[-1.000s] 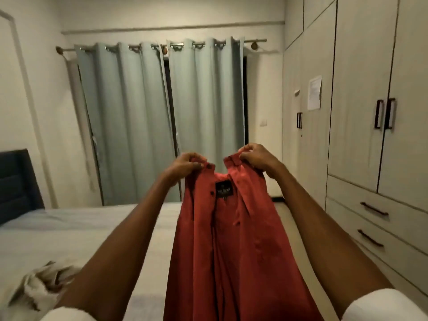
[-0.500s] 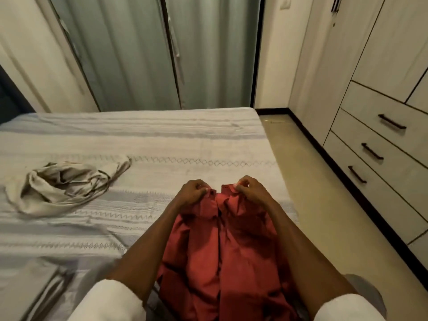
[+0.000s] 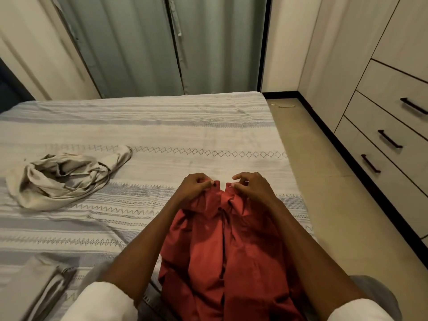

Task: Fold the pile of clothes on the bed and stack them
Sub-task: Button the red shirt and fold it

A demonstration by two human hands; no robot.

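Now both hands pinch crumpled red shirt collar on woven striped bed.

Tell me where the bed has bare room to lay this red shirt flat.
Free: the bedspread beyond both hands, from the crumpled beige garment to the right edge. Crowded: the near left, with folded grey cloth, and where the red shirt lies.

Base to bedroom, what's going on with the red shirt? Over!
Left hand and right hand each pinch the red shirt at its collar, on the bed. Beige garment crumpled, apart to the left. Nothing blocking.
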